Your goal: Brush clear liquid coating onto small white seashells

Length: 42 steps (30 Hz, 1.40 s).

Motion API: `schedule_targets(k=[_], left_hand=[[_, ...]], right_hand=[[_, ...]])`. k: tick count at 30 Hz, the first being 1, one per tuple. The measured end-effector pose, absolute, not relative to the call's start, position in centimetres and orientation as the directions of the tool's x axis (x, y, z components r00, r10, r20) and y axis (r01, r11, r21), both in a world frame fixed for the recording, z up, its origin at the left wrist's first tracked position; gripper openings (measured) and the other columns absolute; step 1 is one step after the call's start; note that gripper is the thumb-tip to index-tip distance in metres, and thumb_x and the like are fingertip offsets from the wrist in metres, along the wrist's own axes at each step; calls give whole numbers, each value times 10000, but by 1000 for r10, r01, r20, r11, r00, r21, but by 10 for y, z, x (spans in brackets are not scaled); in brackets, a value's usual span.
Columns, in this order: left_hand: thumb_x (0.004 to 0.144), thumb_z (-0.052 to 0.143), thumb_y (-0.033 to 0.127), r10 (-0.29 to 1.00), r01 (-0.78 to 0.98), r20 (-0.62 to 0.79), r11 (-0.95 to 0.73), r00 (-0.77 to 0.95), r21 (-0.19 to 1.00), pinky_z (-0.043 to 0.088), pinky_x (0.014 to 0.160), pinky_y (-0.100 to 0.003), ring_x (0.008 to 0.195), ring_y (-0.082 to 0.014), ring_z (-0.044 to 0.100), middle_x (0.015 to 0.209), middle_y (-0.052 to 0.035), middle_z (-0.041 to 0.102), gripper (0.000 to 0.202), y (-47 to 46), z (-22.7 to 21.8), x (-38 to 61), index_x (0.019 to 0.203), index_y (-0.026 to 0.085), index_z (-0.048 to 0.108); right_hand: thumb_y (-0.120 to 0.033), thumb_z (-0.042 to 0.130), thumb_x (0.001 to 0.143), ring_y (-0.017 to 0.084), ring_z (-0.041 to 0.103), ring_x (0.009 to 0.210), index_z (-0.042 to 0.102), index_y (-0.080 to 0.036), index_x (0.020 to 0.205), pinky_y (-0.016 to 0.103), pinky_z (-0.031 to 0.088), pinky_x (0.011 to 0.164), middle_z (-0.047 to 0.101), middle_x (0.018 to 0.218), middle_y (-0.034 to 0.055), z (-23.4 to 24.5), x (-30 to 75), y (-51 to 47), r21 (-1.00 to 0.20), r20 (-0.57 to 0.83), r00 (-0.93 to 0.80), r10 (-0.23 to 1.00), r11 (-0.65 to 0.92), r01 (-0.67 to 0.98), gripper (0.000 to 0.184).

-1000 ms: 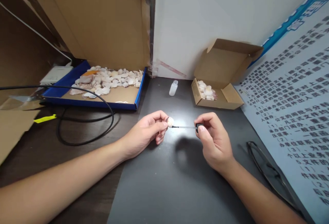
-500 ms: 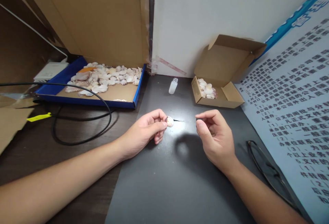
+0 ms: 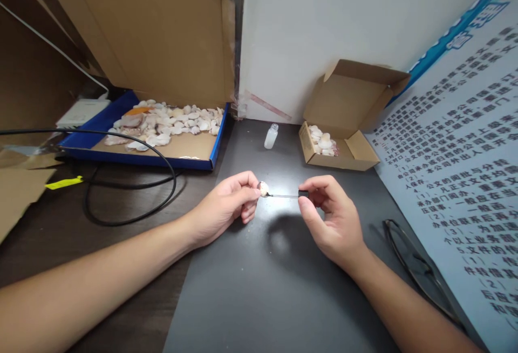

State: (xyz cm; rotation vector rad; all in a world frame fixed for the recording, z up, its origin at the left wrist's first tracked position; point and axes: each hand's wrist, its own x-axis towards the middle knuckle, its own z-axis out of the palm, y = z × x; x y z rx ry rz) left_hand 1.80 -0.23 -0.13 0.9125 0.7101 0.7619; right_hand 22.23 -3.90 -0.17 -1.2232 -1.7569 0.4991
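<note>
My left hand (image 3: pixel 230 204) pinches a small pale seashell (image 3: pixel 264 188) between thumb and fingers, just above the dark mat (image 3: pixel 283 277). My right hand (image 3: pixel 334 218) grips the black cap of a thin brush applicator (image 3: pixel 288 195). The brush tip touches the shell. Both hands hover near the mat's middle, a short gap between them. A small open clear bottle (image 3: pixel 271 136) stands behind them near the wall.
A blue-edged cardboard tray (image 3: pixel 162 153) with many shells sits at the back left. A small open cardboard box (image 3: pixel 343 142) holding several shells stands at the back right. A black cable (image 3: pixel 133 180) loops on the left. Glasses (image 3: pixel 416 266) lie by a printed board (image 3: pixel 465 180) on the right.
My right hand has shifted slightly left, bringing the brush tip back onto the shell. The left hand has stayed almost still with the shell.
</note>
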Motion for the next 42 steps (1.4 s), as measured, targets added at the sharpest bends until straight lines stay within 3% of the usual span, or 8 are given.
schedule_targets(k=[11,16,30,42], left_hand=[[835,621,214,822,-304,-201,408,533,861,338,511,-183,480,-37,387,569,72,416,195,-1,-5,17,770,171,443],[835,611,217,824,-294,-204,404,529,866,335,507,-184,474,-36,379,560,73,398,200,-1,-6,18,762,173,430],[861,638,320,817,-192,-156,309,555,931,355,509,-180,481,-23,396,618,77,439,283,-2,-15,18,789,183,401],[852,648,300,829,-215,-179,336,530,917,350,501,-174,480,-21,371,605,81,416,265,-1,-11,18,795,179,418]], right_hand=[[-173,601,860,83,493,510,603,-193,927,198,420,484,522,622,-57,1,222,-36,-686,470,-51,881,401,607,70],[-143,610,843,70,467,497,591,-204,938,183,419,491,497,608,-75,3,221,-40,-675,504,-123,855,479,562,114],[-188,645,870,77,495,515,588,-225,948,193,447,521,519,619,-74,-1,220,-45,-742,466,-110,878,456,491,103],[-216,634,881,95,502,520,608,-214,929,213,445,498,533,617,-55,1,219,-41,-765,455,4,891,389,513,55]])
